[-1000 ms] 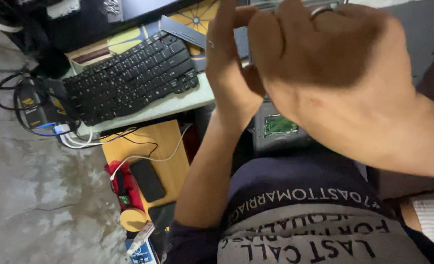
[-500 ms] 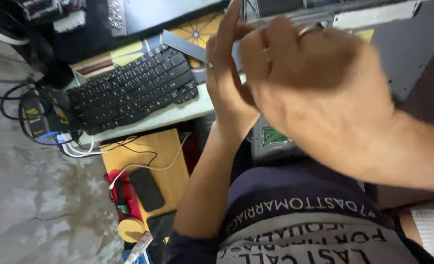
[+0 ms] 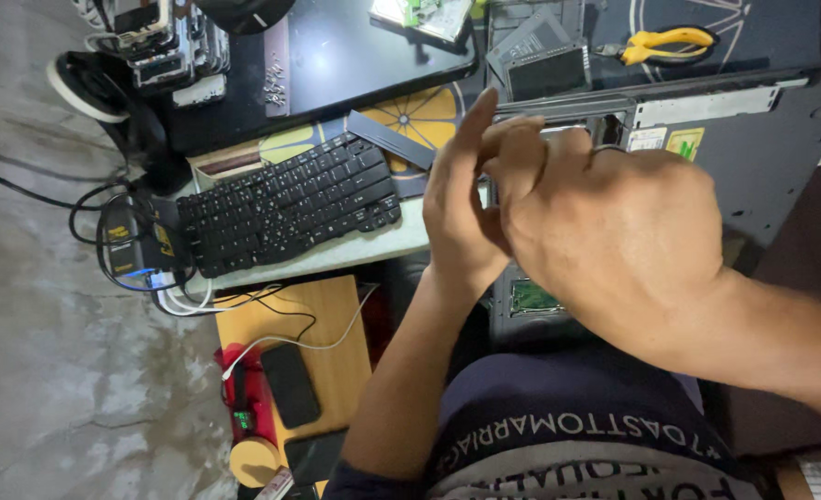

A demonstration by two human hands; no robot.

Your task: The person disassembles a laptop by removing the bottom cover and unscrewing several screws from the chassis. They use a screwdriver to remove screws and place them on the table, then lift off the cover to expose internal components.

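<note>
At the far left, a bare grey floor (image 3: pixel 31 370) is seen, crossed by black cables (image 3: pixel 22 181). Next to it, a small black and yellow device (image 3: pixel 133 245) with white and black leads lies at the edge of the counter (image 3: pixel 355 250). A loose black laptop keyboard (image 3: pixel 286 204) is laid slantwise on a pale panel just to the right of that device. Below it, on a wooden board (image 3: pixel 336 352), a black phone (image 3: pixel 290 384) is seen beside a red object (image 3: pixel 244 398).

Towards the middle, the left hand (image 3: pixel 461 208) is held upright with its fingers stretched straight, its palm pressed against the fingers of the right hand (image 3: pixel 614 236). The left grip is open and holds nothing that can be seen. The right hand is curled, with a ring on one finger; whether something small is pinched in that grip cannot be told, since the back of the hand hides it.

Behind and beneath both hands, an opened dark laptop chassis (image 3: pixel 762 157) is spread across the counter, a green circuit board (image 3: pixel 533 298) showing just below the right hand. At the upper right, yellow-handled pliers (image 3: pixel 665 42) are laid well apart from the hands.
</note>
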